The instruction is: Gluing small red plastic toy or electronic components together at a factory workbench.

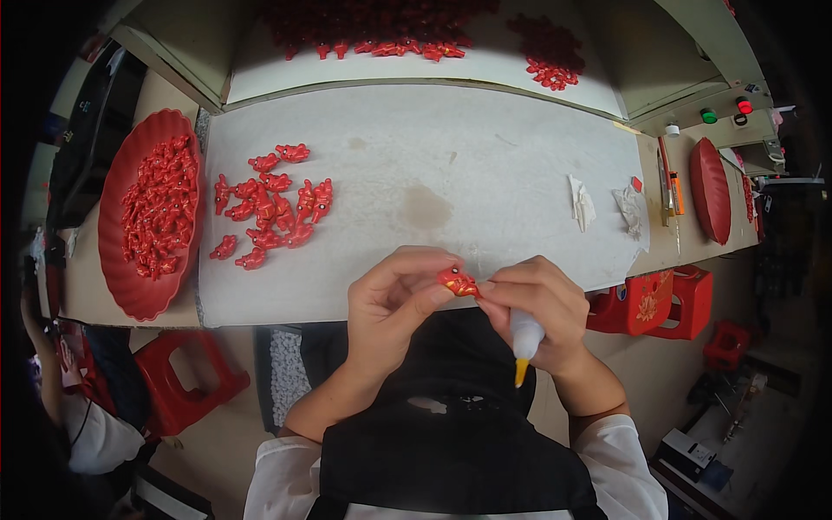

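Over the near edge of the white-covered table, my left hand (386, 305) pinches a small red figurine (458, 281) with gold marks between thumb and fingers. My right hand (555, 305) meets it from the other side, its fingertips at the figurine's right end. Held in that same hand is a white squeeze bottle (526, 329), its yellow nozzle pointing down toward me. To the left on the table lies a loose group of similar red figurines (282, 210). Beyond them a scalloped red dish (143, 296) holds a heap of more.
A crumpled tissue (581, 204) lies at the right, near an orange stick-like item (677, 193) and another red dish (711, 192). Behind the table, an open booth (390, 84) holds piles of red pieces. Red stools (186, 390) stand below; another person (100, 433) is at lower left.
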{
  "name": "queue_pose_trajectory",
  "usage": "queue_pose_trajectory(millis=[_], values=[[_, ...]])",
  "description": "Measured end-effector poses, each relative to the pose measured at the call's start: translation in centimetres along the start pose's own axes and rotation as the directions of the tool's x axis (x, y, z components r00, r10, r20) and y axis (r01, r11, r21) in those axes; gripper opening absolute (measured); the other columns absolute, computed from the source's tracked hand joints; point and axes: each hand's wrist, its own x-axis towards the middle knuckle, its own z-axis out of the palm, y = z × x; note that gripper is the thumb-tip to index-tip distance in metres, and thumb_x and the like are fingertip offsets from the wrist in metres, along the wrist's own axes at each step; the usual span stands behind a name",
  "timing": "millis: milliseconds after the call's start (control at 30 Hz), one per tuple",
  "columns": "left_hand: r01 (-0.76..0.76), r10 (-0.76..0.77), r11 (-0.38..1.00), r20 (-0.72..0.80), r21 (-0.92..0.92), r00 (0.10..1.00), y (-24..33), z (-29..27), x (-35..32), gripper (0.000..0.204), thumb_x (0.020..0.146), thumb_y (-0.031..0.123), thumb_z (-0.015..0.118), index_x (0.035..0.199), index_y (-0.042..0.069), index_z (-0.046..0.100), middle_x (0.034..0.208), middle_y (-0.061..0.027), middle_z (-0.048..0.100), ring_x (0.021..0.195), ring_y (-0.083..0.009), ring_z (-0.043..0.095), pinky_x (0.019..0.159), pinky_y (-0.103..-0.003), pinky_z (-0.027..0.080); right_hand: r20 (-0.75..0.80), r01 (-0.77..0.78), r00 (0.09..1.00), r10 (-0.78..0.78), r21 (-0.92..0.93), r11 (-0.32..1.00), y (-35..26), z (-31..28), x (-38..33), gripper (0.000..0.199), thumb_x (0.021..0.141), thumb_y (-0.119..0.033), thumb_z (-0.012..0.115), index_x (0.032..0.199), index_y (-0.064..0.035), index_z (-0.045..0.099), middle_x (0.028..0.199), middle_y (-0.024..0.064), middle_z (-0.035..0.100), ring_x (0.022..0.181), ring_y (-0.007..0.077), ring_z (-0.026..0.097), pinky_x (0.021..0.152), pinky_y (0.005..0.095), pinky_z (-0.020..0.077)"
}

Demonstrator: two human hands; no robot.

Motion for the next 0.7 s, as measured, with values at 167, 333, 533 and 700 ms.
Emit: queue_pose_trajectory(millis=[167, 333, 533, 700], values=[[0.055, -0.056, 0.998, -0.057, -0.007, 0.997, -0.3, -0.27, -0.13, 0.018, 0.074, -0.008, 0.055, 0.091, -0.004, 0.053, 0.086, -0.0096, 0.056, 0.082, -0.0134, 0.056, 0.074, -0.025, 0.046, 0.124, -0.396, 0.918, 0.376, 0.271, 0.877, -0.42, -0.07, 0.33, 0.011, 0.068, 0.001, 0.064, 0.078, -0.0003, 0.059, 0.07, 0.0087, 0.059, 0.061, 0.0172, 0.058, 0.054, 0.0243, 0.0439], [0.05, -0.05, 0.999, -0.043, 0.002, 0.998, -0.61, -0.24, 0.0, 0.018, 0.074, -0.009, 0.056, 0.09, -0.004, 0.053, 0.085, -0.0091, 0.056, 0.081, -0.0128, 0.056, 0.072, -0.023, 0.047, 0.209, -0.533, 0.846, 0.491, 0.337, 0.776, -0.4, -0.39, 0.47, 0.007, 0.071, 0.0, 0.061, 0.077, 0.0, 0.058, 0.071, 0.007, 0.06, 0.064, 0.0129, 0.058, 0.058, 0.0222, 0.0443], [0.019, -0.017, 0.997, -0.024, 0.074, 1.0, -0.97, -0.33, -0.04, 0.018, 0.073, -0.009, 0.056, 0.09, -0.003, 0.054, 0.085, -0.0087, 0.056, 0.082, -0.0131, 0.056, 0.073, -0.024, 0.046, 0.274, -0.616, 0.788, 0.552, 0.352, 0.704, -0.21, -0.53, 0.79, 0.006, 0.071, 0.0, 0.061, 0.077, 0.0007, 0.058, 0.07, 0.0069, 0.059, 0.065, 0.011, 0.057, 0.06, 0.0221, 0.0437], [0.041, -0.042, 0.997, 0.018, 0.065, 0.999, -0.66, -0.2, -0.31, 0.018, 0.074, -0.007, 0.057, 0.09, -0.002, 0.054, 0.085, -0.0073, 0.056, 0.081, -0.0125, 0.056, 0.074, -0.024, 0.046, 0.267, -0.574, 0.819, 0.508, 0.333, 0.748, -0.26, -0.05, 0.63, 0.009, 0.07, 0.0, 0.062, 0.078, 0.0003, 0.057, 0.07, 0.0056, 0.057, 0.064, 0.0115, 0.054, 0.058, 0.0225, 0.0418]])
